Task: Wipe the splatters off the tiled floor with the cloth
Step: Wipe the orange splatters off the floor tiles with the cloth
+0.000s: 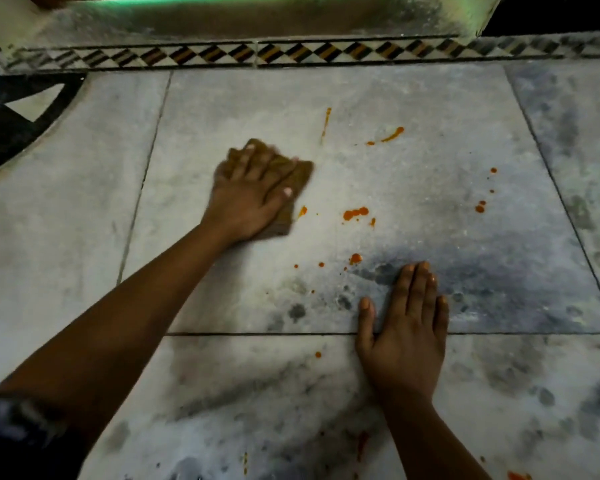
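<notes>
We see the brown cloth (pixel 293 178) flat on the tiled floor (pixel 430 109) under our left hand (pixel 248 188), fingers spread, pressing it down. Orange splatters (pixel 355 213) lie just right of it. Our right hand (pixel 404 336) rests flat, fingers straight, nearer us.

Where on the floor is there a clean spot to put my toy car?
The pale tile left of the cloth shows no orange spots. It gets crowded between the left hand and right hand, where orange splatters dot the floor.
</notes>
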